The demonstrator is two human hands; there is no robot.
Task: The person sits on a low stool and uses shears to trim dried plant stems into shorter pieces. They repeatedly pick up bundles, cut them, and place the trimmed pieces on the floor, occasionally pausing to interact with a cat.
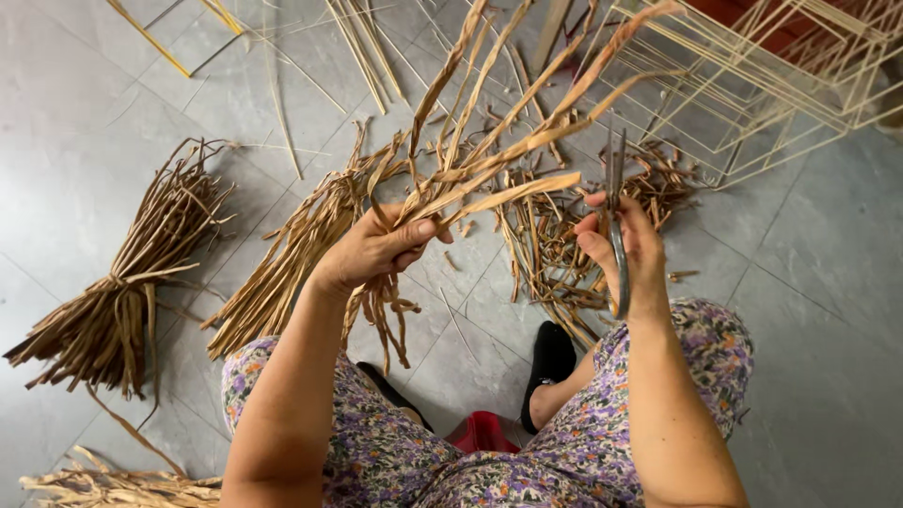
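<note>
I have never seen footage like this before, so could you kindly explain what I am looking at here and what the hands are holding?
This is one picture from a camera worn on a person's head, looking down at their own lap and hands; there is no machine. The left hand grips a bunch of dried brown strips, which fan upward. The right hand holds scissors, blades pointing up and closed. On the grey tiled floor lie a tied bundle of strips, a looser bundle, a pile of cut scraps and a pale wire frame. The person wears a flowered garment and black shoes.
</note>
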